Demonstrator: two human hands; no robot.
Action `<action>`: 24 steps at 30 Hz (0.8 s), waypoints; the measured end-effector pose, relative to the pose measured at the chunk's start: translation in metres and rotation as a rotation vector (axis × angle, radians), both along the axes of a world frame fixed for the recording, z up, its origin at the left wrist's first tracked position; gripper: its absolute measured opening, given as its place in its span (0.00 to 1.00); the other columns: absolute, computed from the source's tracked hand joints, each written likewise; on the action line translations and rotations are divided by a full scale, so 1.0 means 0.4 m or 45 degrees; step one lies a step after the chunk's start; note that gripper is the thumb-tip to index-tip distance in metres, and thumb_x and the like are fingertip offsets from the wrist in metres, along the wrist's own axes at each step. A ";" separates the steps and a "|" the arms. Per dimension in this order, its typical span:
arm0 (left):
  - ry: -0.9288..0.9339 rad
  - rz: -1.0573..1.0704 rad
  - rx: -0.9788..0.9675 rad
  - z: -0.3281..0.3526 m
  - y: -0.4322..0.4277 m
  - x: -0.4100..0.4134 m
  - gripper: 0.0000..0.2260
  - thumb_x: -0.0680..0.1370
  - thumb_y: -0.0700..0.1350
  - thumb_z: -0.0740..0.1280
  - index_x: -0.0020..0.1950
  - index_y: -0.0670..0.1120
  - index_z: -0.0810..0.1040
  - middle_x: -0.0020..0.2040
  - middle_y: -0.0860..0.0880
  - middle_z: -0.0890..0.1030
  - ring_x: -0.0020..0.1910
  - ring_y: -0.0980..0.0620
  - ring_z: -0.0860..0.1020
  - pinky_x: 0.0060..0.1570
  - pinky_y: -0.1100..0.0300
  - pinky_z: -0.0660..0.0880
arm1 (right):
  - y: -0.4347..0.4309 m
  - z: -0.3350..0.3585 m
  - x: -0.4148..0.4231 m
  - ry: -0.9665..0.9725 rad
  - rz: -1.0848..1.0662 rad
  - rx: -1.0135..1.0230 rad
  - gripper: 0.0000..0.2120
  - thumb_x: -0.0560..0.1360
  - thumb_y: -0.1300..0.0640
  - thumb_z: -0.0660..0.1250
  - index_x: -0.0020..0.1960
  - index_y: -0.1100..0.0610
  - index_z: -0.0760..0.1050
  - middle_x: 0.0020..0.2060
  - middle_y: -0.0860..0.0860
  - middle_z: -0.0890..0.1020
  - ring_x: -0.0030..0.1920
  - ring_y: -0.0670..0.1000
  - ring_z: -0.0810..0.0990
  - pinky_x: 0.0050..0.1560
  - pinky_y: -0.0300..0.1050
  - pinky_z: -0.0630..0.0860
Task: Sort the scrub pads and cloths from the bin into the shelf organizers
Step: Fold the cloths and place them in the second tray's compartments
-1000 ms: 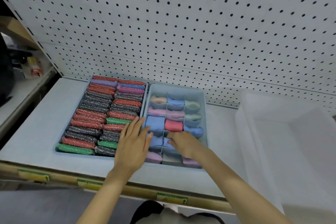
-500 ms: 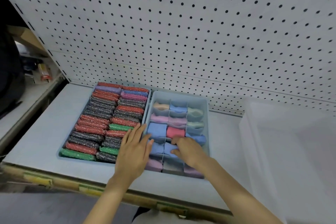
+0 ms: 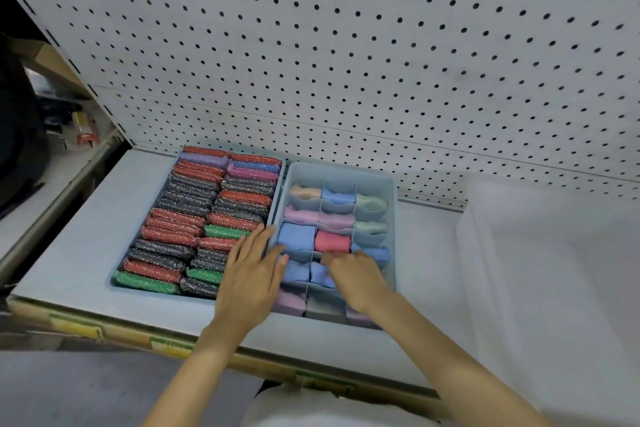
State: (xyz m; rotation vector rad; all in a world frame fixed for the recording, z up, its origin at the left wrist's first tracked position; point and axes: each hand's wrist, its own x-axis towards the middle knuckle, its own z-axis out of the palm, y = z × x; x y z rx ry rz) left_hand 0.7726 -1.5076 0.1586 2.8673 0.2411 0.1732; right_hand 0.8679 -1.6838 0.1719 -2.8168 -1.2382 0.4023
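Yellow-green label strips [image 3: 78, 328] run along the front edge of the shelf [image 3: 86, 253]. Just behind that edge both hands work at the organizers.

The left hand [image 3: 251, 276] lies flat with fingers straight and slightly spread. It rests across the seam where the pad tray [image 3: 114, 280] meets the divided organizer [image 3: 393, 215], and grips nothing.

The right hand [image 3: 358, 279] reaches into the organizer's near-middle compartments, its fingertips bent down onto a blue cloth [image 3: 320, 274]. The tips are hidden, so I cannot tell whether they pinch the cloth or only press it.

Past the hands, a red cloth [image 3: 330, 241] sits in the centre cell, and rolled cloths [image 3: 304, 191] fill the cells up to the far rim. In the tray on the left, scrub pads [image 3: 180, 218] stand packed in two rows from the front edge to the back.

The bin [image 3: 554, 270] stands at the shelf's right end, and no item shows in the part that is in view. The pegboard [image 3: 346, 45] rises behind everything.

The step in hand looks like seating a cloth while the left hand steadies the organizer, with sorting close to done. The next move probably calls for pushing the cloth level between its dividers without dragging its neighbours, then checking the bin for leftovers.
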 end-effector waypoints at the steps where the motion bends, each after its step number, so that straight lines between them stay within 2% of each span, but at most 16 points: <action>1: 0.001 0.002 0.004 0.000 0.000 0.000 0.23 0.83 0.54 0.46 0.60 0.48 0.78 0.71 0.47 0.70 0.73 0.48 0.63 0.72 0.52 0.53 | -0.001 0.005 0.003 0.039 -0.011 0.005 0.11 0.74 0.67 0.60 0.55 0.58 0.73 0.51 0.56 0.81 0.51 0.59 0.79 0.43 0.45 0.63; 4: 0.006 0.004 0.017 -0.001 0.001 0.000 0.23 0.82 0.54 0.46 0.60 0.48 0.79 0.71 0.47 0.70 0.73 0.48 0.64 0.72 0.52 0.53 | -0.003 0.021 0.023 0.252 -0.105 0.060 0.08 0.79 0.57 0.58 0.52 0.56 0.75 0.49 0.56 0.81 0.50 0.59 0.77 0.42 0.46 0.64; 6: 0.007 0.005 0.025 -0.001 0.000 0.000 0.23 0.83 0.54 0.46 0.60 0.48 0.79 0.70 0.47 0.71 0.72 0.48 0.64 0.72 0.52 0.53 | -0.005 0.041 0.051 0.231 -0.233 0.178 0.09 0.78 0.57 0.57 0.43 0.53 0.74 0.43 0.54 0.79 0.45 0.59 0.75 0.40 0.47 0.67; 7: 0.008 0.006 0.031 -0.001 0.000 0.000 0.23 0.83 0.54 0.46 0.60 0.48 0.79 0.70 0.47 0.71 0.72 0.48 0.64 0.72 0.53 0.53 | -0.008 0.044 0.069 0.172 -0.295 0.266 0.08 0.77 0.57 0.58 0.43 0.52 0.75 0.42 0.52 0.80 0.45 0.59 0.76 0.41 0.47 0.70; 9: 0.024 0.007 0.037 -0.001 0.000 0.002 0.25 0.83 0.55 0.44 0.62 0.48 0.77 0.71 0.48 0.70 0.73 0.48 0.63 0.72 0.53 0.54 | -0.014 0.042 0.105 0.139 -0.345 0.332 0.08 0.77 0.56 0.61 0.50 0.51 0.79 0.48 0.50 0.83 0.50 0.56 0.79 0.46 0.47 0.74; 11: 0.046 0.003 0.047 -0.002 0.002 0.002 0.27 0.83 0.55 0.41 0.66 0.48 0.75 0.71 0.48 0.70 0.73 0.49 0.63 0.72 0.53 0.54 | -0.004 0.032 0.123 0.179 -0.269 0.189 0.09 0.77 0.56 0.62 0.54 0.54 0.78 0.51 0.53 0.82 0.53 0.57 0.79 0.48 0.48 0.75; 15: 0.077 0.016 0.070 -0.001 0.001 0.002 0.27 0.83 0.56 0.40 0.69 0.47 0.72 0.71 0.49 0.70 0.73 0.50 0.63 0.72 0.53 0.54 | 0.025 -0.015 0.113 0.051 -0.081 -0.066 0.12 0.79 0.57 0.58 0.60 0.57 0.74 0.58 0.56 0.80 0.57 0.59 0.78 0.54 0.50 0.71; 18: 0.082 0.018 0.076 -0.002 0.000 0.003 0.27 0.83 0.55 0.41 0.69 0.47 0.71 0.72 0.49 0.69 0.74 0.50 0.63 0.72 0.54 0.54 | 0.026 -0.014 0.135 0.192 -0.101 -0.086 0.13 0.79 0.60 0.57 0.61 0.56 0.73 0.59 0.55 0.79 0.59 0.58 0.75 0.57 0.50 0.66; 21: 0.060 0.015 0.062 -0.003 0.000 0.000 0.26 0.83 0.55 0.42 0.70 0.46 0.70 0.72 0.49 0.70 0.73 0.51 0.63 0.72 0.54 0.53 | 0.024 0.006 0.155 0.341 -0.100 -0.118 0.12 0.80 0.58 0.55 0.55 0.57 0.76 0.55 0.55 0.80 0.56 0.58 0.76 0.50 0.48 0.66; 24: 0.026 0.080 -0.056 0.002 -0.008 -0.006 0.24 0.83 0.54 0.45 0.75 0.45 0.62 0.74 0.49 0.66 0.74 0.52 0.61 0.74 0.58 0.50 | 0.050 0.037 0.155 0.102 -0.183 0.016 0.11 0.78 0.57 0.57 0.51 0.56 0.78 0.49 0.55 0.82 0.50 0.59 0.78 0.44 0.47 0.71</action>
